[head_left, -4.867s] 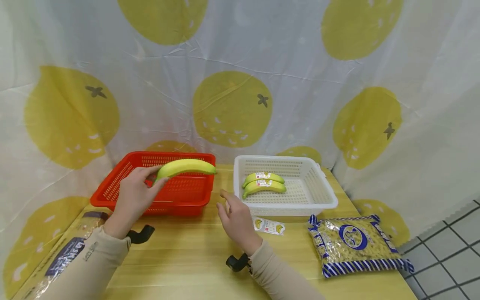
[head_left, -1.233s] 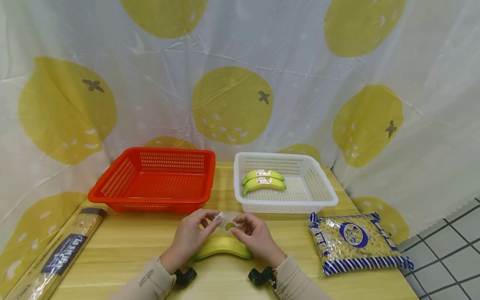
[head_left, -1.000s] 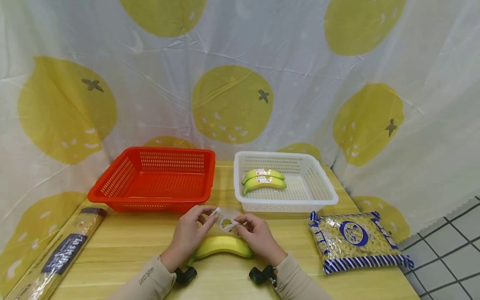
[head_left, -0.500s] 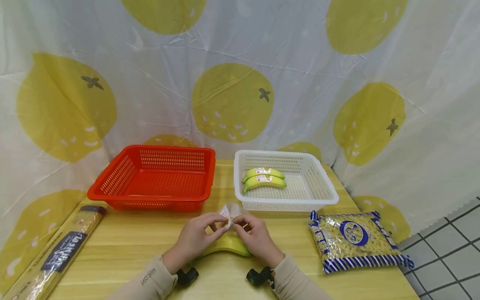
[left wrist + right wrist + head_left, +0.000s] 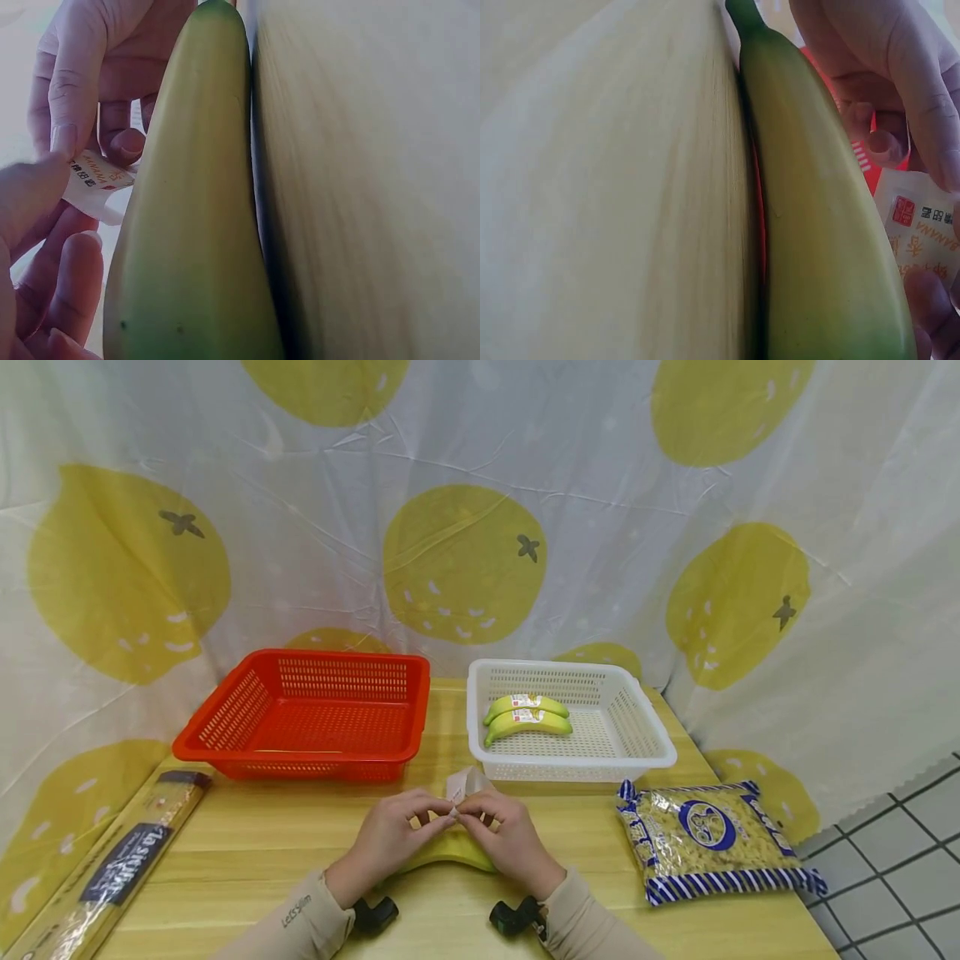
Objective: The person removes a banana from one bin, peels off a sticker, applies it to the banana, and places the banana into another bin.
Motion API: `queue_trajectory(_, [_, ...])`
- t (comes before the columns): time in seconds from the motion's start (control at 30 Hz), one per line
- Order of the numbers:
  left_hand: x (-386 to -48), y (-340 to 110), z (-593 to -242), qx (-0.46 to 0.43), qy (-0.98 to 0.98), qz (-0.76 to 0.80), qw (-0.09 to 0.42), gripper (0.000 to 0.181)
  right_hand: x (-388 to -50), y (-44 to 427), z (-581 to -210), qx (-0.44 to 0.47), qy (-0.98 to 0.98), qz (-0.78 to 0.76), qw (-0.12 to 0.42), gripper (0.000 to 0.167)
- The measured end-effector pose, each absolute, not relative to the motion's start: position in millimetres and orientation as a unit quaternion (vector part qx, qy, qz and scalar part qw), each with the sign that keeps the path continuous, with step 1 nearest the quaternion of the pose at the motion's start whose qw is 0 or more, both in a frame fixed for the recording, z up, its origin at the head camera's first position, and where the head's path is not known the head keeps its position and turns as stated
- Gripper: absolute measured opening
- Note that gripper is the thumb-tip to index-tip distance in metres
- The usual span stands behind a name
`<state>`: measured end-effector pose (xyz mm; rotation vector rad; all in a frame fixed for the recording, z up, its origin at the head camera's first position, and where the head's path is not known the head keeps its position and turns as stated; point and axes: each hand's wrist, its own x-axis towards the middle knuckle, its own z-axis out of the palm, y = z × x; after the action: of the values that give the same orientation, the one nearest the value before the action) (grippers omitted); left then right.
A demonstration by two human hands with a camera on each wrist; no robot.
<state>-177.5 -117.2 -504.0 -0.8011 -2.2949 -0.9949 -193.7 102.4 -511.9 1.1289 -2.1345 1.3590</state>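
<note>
A yellow-green banana (image 5: 452, 850) lies on the table between my two hands, its ends partly behind them in the head view. Over it, my left hand (image 5: 388, 837) and right hand (image 5: 512, 839) meet with fingertips close together. Both pinch a small banana sticker sheet (image 5: 459, 787), a pale strip that stands up behind the fingers. In the left wrist view the printed sticker (image 5: 99, 178) shows between thumbs and fingers, bent, beside the banana. Red and black print is visible on the sticker (image 5: 922, 217) in the right wrist view. How much backing is peeled I cannot tell.
A red basket (image 5: 300, 768) stands at the back left. The white basket (image 5: 577, 768) at the back right holds two bananas (image 5: 528, 725) with stickers. A spaghetti pack (image 5: 123, 864) lies at the left edge, a pasta bag (image 5: 708, 839) at the right.
Earlier my left hand held the banana above the red basket; now it lies on the table. The sticker sheet came from before the white basket. Lately it bends upward and my fingertips draw together.
</note>
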Motion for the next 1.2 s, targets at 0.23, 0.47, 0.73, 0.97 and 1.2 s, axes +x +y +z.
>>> queue_trajectory(0.23, [-177.1,-117.7,-504.8,-0.293,-0.839,-0.368,0.273,0.019,-193.0,101.1,-511.4,0.396,-0.759,0.479,0.197,0.008])
queue_trajectory(0.47, [-176.9,-117.9,-504.5,-0.277,-0.845,-0.368,0.272,0.015,-192.7,100.9,-510.5,0.389,-0.761,0.475,0.21,0.003])
queue_trajectory(0.73, [-175.9,-117.8,-504.4,-0.272,-0.844,-0.379,0.265,0.014,-189.6,101.2,-508.9,0.356,-0.775,0.479,0.208,0.008])
queue_trajectory(0.97, [-176.0,-117.6,-504.8,-0.268,-0.843,-0.38,0.27,0.016,-190.1,102.9,-511.5,0.334,-0.782,0.484,0.205,0.011])
queue_trajectory(1.2, [-175.8,-117.3,-504.2,-0.266,-0.843,-0.383,0.267,0.017,-189.0,100.1,-511.9,0.321,-0.783,0.488,0.215,0.014])
